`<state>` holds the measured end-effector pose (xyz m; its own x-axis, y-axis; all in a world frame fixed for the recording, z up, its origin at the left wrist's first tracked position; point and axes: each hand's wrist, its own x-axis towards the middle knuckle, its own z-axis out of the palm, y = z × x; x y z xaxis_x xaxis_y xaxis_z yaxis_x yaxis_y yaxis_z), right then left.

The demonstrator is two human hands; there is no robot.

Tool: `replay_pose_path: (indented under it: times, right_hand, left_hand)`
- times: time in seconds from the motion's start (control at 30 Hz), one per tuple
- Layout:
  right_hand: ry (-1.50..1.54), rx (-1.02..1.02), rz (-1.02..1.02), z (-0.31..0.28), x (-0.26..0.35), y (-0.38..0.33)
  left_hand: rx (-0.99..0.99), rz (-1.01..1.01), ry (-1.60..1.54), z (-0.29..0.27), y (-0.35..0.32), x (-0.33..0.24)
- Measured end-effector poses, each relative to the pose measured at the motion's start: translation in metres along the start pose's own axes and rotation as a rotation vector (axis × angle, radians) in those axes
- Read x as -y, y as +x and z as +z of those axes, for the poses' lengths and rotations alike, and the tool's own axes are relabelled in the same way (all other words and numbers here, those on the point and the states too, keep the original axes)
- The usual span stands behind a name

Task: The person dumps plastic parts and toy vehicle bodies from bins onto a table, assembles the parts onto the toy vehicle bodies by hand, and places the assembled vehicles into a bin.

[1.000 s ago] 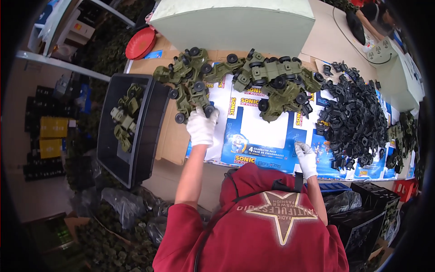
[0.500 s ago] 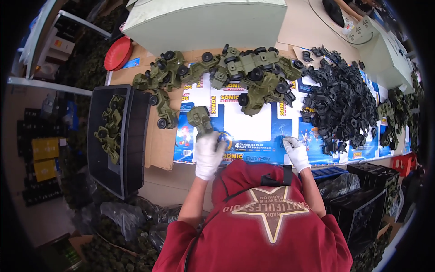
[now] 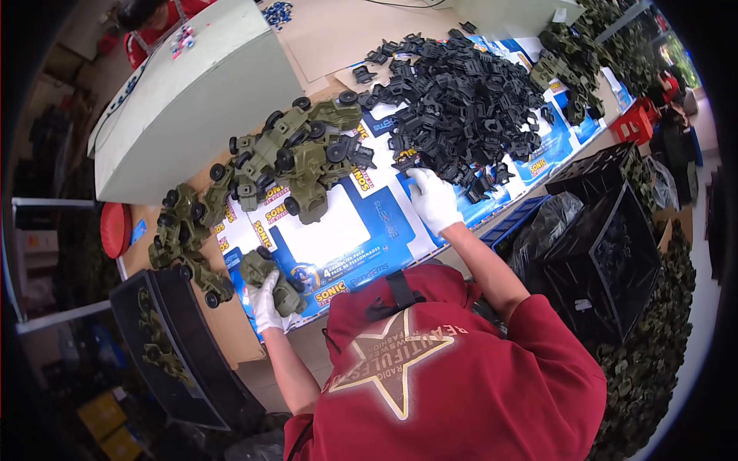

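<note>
- An olive-green toy vehicle (image 3: 288, 298), moulded in matt, plastic-looking material with a dark round wheel, is grasped by the left hand (image 3: 265, 311) in a white fabric glove; the thumb is laid over its body, and it is held at the near edge of the worktop.
- The right hand (image 3: 436, 203), likewise gloved in white, is placed at the near edge of a heap of small black parts (image 3: 461, 100); its fingers are bent toward the parts, and whether one is pinched cannot be told.
- The black parts are angular, notched and heaped in a jagged mass.
- More green vehicles (image 3: 288, 150), chunky and black-wheeled, are piled beyond the left hand.
- The worktop (image 3: 327, 237) is covered with smooth blue-and-white printed sheets.
- Further green pieces are contained in a straight-walled black bin (image 3: 201, 346), left of the worktop.
</note>
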<state>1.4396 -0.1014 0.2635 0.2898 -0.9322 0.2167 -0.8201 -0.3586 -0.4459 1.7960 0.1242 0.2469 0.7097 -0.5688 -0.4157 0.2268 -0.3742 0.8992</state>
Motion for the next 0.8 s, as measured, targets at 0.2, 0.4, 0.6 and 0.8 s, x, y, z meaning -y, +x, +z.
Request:
replay_pose_path:
  times: [0.2, 0.4, 0.6, 0.8]
  right_hand:
    - [-0.387, 0.173, 0.057, 0.034, -0.008, 0.039]
    - [0.016, 0.251, -0.019, 0.034, -0.001, 0.038]
    - [0.56, 0.605, 0.352, 0.033, -0.005, 0.03]
    - [0.102, 0.13, 0.102, 0.028, 0.0, 0.015]
  left_hand:
    - [0.091, -0.065, -0.183, 0.004, -0.034, -0.016]
    - [0.23, -0.054, -0.226, 0.016, -0.056, -0.035]
    - [0.531, -0.064, -0.208, 0.043, -0.062, -0.058]
    - [0.555, -0.086, -0.222, 0.067, -0.059, -0.067]
